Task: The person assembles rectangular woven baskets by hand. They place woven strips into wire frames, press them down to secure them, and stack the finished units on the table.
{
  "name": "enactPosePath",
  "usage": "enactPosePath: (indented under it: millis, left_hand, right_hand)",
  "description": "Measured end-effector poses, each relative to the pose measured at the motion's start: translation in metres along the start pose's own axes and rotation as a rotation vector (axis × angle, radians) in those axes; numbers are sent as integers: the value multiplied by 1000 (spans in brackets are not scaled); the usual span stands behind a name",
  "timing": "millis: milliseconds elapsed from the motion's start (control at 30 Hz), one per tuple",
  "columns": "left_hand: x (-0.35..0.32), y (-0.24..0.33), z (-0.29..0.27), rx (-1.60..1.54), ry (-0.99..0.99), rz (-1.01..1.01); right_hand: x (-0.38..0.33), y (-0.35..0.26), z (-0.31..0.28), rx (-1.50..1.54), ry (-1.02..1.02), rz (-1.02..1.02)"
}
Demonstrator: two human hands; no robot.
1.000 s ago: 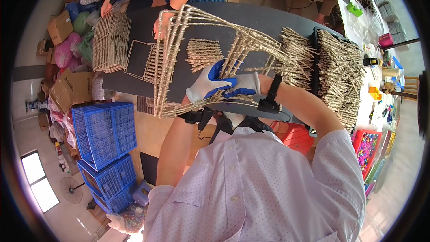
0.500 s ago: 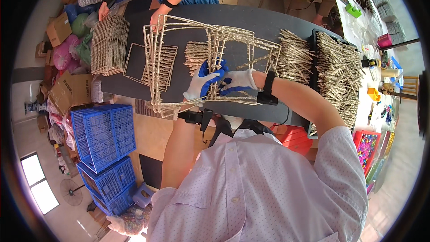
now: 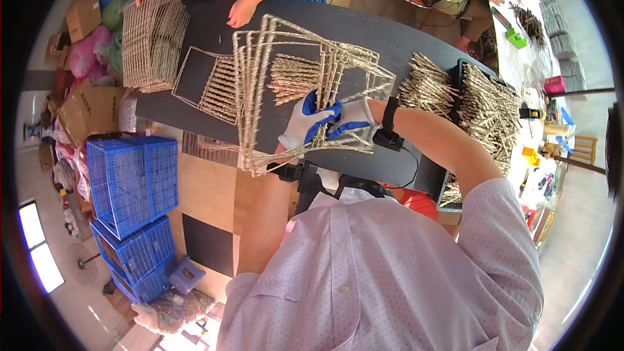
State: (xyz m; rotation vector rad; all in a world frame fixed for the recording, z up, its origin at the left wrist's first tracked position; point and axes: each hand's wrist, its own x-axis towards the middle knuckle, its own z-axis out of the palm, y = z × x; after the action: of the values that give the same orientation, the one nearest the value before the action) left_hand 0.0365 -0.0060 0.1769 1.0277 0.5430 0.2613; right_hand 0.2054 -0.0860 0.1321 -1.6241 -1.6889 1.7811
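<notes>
My left hand [image 3: 308, 120], in a white glove with blue coating, grips a bundle of gold twisted-wire frames [image 3: 330, 68] by its middle bars. Beside it my right hand [image 3: 352, 120], gloved alike, is closed on the same bars from the right. The frames stand upright above the table, their large loops spread to the left and right of my hands. Beyond the bundle lies a small pile of twisted gold rods [image 3: 292, 79]. To its left, a ladder-like wire rack [image 3: 220, 88] rests flat on the table. My fingertips are partly hidden by the bars.
On the dark table [image 3: 364, 23], a tall stack of wire racks [image 3: 155, 45] stands at left. More rods [image 3: 427, 84] lie at right, beside a black tray heaped with rods [image 3: 487, 107]. Across the table is a co-worker's hand [image 3: 244, 11]. Blue crates [image 3: 133, 182] stand at lower left.
The view has shifted a little. The bundle has turned slightly in my hands, its loops now closer together. The co-worker's hand, earlier beside the frames' far corner, is now apart from them.
</notes>
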Motion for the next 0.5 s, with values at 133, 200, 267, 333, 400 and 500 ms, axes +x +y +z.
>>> enactPosePath:
  millis: [133,200,267,333,400,500]
  left_hand:
    - [8,-8,-22,-63,196,83]
    - [13,-2,-23,-106,289,103]
    - [9,8,-26,-112,299,66]
    - [2,16,-28,-158,277,65]
    - [10,2,-33,-206,210,84]
    - [7,1,-28,-213,213,87]
  right_hand:
    - [3,-30,7,-331,277,-3]
    - [5,-32,1,-262,296,-35]
    - [1,-39,-6,-119,268,5]
    - [-7,-55,-12,-109,274,43]
    - [2,-29,-13,-33,242,15]
    - [-5,-39,-9,-116,322,-75]
